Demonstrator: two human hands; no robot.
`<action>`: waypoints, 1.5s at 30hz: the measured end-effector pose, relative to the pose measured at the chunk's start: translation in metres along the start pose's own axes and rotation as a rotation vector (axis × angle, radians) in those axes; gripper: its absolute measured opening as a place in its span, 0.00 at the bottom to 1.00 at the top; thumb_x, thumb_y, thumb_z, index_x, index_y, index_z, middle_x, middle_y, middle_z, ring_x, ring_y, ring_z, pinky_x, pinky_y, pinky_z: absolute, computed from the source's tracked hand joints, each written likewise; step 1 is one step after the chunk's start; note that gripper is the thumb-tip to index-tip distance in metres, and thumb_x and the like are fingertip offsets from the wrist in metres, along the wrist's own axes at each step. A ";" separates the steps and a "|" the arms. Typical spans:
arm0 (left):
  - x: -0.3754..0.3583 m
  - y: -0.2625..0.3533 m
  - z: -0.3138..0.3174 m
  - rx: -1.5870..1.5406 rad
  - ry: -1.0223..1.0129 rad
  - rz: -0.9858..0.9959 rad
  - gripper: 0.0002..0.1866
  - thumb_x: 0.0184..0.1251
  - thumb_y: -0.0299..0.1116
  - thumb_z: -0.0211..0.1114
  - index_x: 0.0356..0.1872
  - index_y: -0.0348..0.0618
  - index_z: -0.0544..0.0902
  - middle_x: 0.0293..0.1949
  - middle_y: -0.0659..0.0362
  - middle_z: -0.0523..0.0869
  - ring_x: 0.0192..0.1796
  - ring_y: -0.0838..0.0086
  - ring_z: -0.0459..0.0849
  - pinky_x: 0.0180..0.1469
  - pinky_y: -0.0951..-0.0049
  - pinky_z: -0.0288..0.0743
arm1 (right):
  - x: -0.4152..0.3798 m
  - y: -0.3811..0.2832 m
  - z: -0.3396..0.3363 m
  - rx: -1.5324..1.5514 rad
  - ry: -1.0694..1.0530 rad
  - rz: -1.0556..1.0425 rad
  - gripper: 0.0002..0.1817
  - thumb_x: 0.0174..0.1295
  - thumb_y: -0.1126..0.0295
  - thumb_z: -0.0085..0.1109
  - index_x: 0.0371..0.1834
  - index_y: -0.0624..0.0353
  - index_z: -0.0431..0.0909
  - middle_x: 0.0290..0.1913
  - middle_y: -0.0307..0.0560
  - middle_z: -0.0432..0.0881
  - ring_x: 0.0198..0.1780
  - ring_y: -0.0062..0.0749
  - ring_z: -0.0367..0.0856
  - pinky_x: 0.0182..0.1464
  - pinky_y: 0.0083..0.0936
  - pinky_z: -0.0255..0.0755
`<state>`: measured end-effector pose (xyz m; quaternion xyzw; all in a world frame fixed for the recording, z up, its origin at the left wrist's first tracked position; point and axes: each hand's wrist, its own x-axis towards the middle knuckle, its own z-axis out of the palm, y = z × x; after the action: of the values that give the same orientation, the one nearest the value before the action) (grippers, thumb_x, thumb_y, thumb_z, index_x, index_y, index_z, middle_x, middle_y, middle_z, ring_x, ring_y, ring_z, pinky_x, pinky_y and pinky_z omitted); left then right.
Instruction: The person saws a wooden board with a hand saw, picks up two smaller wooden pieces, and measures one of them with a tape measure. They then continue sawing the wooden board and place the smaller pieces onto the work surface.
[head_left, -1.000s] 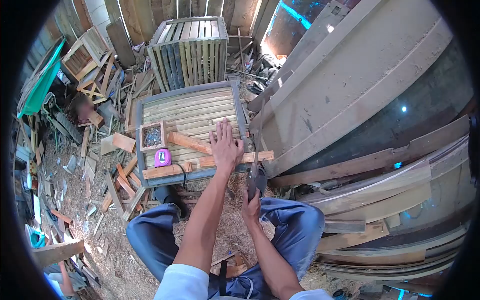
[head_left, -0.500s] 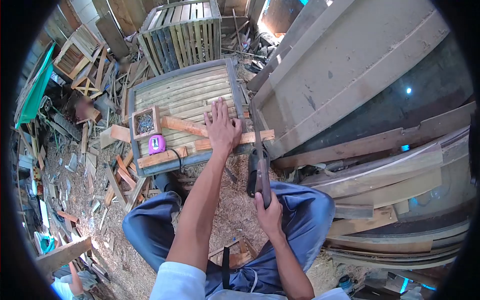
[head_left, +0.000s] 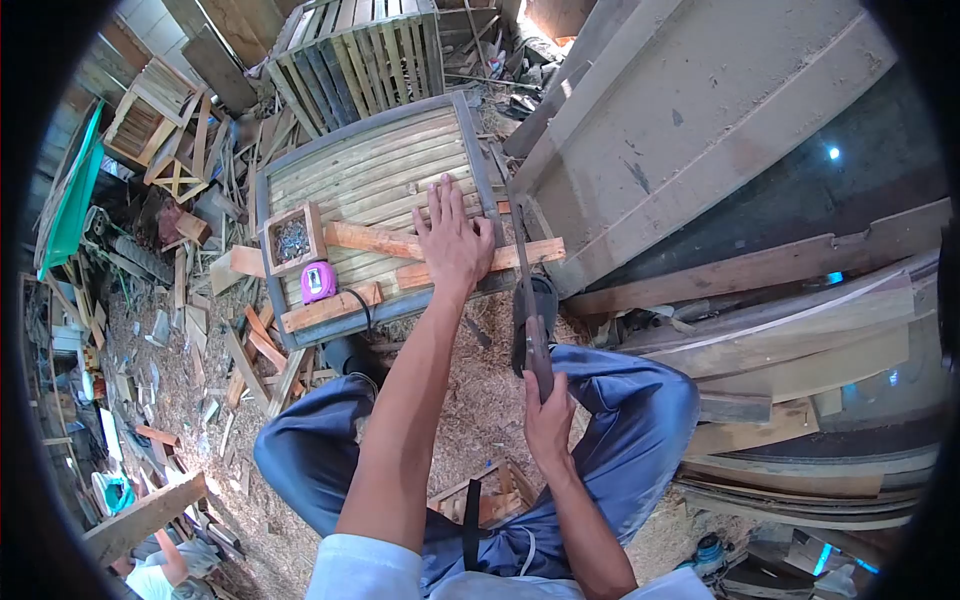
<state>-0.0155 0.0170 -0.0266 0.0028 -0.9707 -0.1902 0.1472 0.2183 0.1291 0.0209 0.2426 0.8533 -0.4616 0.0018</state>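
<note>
My left hand (head_left: 455, 240) lies flat with fingers spread, pressing a wooden strip (head_left: 415, 274) against the slatted wooden tabletop (head_left: 380, 165). The strip's right end sticks out past the table edge. My right hand (head_left: 550, 415) is wrapped round the dark handle of a handsaw (head_left: 539, 360). The saw points away from me, its blade across the overhanging end of the strip. Another wooden strip (head_left: 370, 238) runs partly beneath my left hand. A shorter wood piece (head_left: 332, 307) lies along the near edge, beside a pink tape measure (head_left: 319, 282).
A small wooden box (head_left: 318, 235) of what look like nails sits on the tabletop's left. A slatted crate (head_left: 365, 75) stands behind. Large boards (head_left: 690, 130) lean at right. Scrap wood and shavings cover the floor. Another person's arm (head_left: 172, 560) shows at lower left.
The whole view has shifted slightly, so the table appears a little higher and farther right. My left hand stays on the strip and my right hand keeps its hold on the handsaw.
</note>
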 end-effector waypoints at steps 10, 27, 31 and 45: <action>-0.001 -0.001 0.000 0.038 -0.031 -0.016 0.34 0.62 0.44 0.50 0.70 0.39 0.65 0.77 0.56 0.57 0.79 0.63 0.51 0.77 0.48 0.41 | -0.030 -0.014 -0.026 -0.091 -0.068 0.024 0.19 0.71 0.57 0.55 0.48 0.67 0.71 0.36 0.67 0.80 0.41 0.64 0.81 0.41 0.50 0.71; 0.004 -0.004 0.013 0.047 -0.004 0.033 0.37 0.62 0.47 0.50 0.71 0.36 0.64 0.77 0.55 0.57 0.79 0.61 0.51 0.77 0.47 0.41 | -0.036 -0.022 -0.027 -0.167 -0.087 0.143 0.16 0.70 0.60 0.56 0.41 0.65 0.70 0.28 0.67 0.80 0.35 0.64 0.82 0.32 0.47 0.72; 0.003 0.003 0.011 0.077 -0.031 0.027 0.37 0.63 0.47 0.50 0.71 0.36 0.64 0.77 0.54 0.57 0.79 0.60 0.52 0.77 0.46 0.42 | -0.036 -0.019 -0.035 -0.121 -0.036 0.039 0.17 0.69 0.60 0.57 0.36 0.66 0.70 0.24 0.67 0.78 0.31 0.65 0.81 0.28 0.46 0.71; 0.000 -0.001 0.005 0.030 -0.027 0.055 0.35 0.61 0.45 0.53 0.69 0.38 0.64 0.76 0.53 0.59 0.78 0.59 0.53 0.77 0.46 0.43 | 0.067 -0.059 -0.012 -0.218 -0.068 -0.088 0.20 0.71 0.57 0.53 0.41 0.69 0.70 0.28 0.71 0.81 0.34 0.68 0.81 0.36 0.54 0.76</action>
<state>-0.0173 0.0179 -0.0314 -0.0245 -0.9750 -0.1713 0.1392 0.1373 0.1391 0.0588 0.1874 0.9077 -0.3736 0.0371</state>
